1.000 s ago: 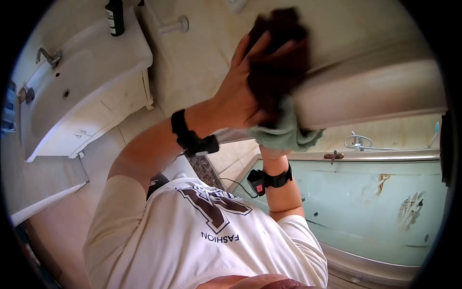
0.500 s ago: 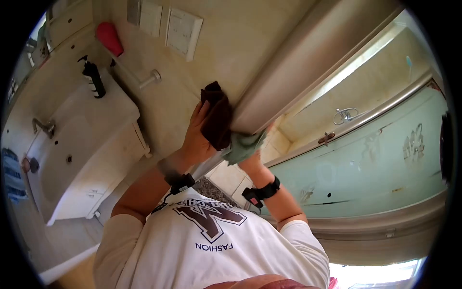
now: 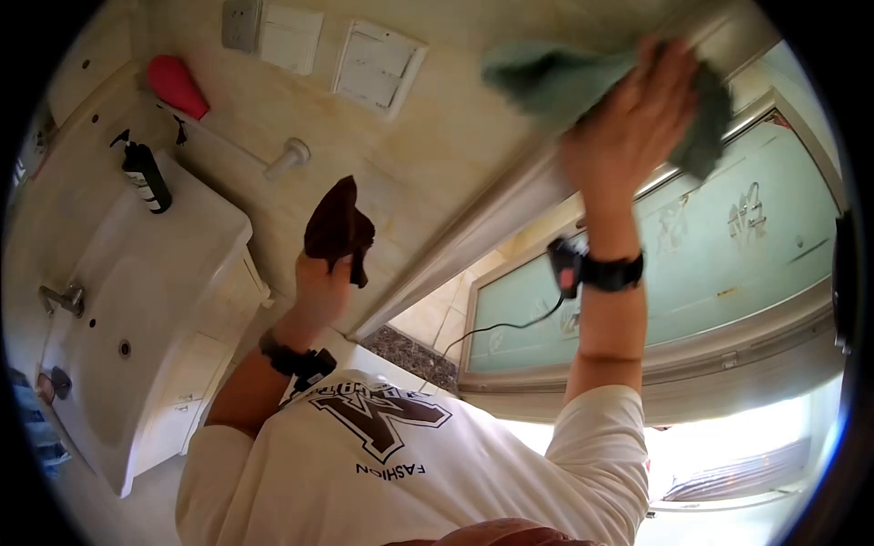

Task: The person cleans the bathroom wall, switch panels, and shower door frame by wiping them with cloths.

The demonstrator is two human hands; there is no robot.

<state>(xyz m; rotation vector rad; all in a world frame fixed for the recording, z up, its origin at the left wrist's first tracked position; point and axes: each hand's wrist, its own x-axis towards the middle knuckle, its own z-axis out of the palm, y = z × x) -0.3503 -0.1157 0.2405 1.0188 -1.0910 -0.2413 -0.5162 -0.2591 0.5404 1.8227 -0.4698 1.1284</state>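
Observation:
My left hand [image 3: 323,287] is closed round the lower end of a dark brown cloth [image 3: 339,223], which sticks up in front of the beige wall. Higher and to the right, my right hand [image 3: 633,127] has its fingers stretched over a grey-green cloth [image 3: 555,82], pressing it against the upper part of the door frame [image 3: 510,187]. One end of this cloth spreads left across the wall, and another hangs out on the right of the hand. The palm side of my right hand is hidden.
On the left stands a white washbasin [image 3: 205,209] with a black pump bottle [image 3: 146,173] and a tap [image 3: 64,298]. A towel bar [image 3: 287,156] and switch plates [image 3: 378,68] are fixed to the wall. Beyond the frame is a frosted glass panel [image 3: 728,246].
My right hand has moved up and right along the frame with the green cloth, which is now spread out. My left hand has drawn down and left with the brown cloth, away from the frame.

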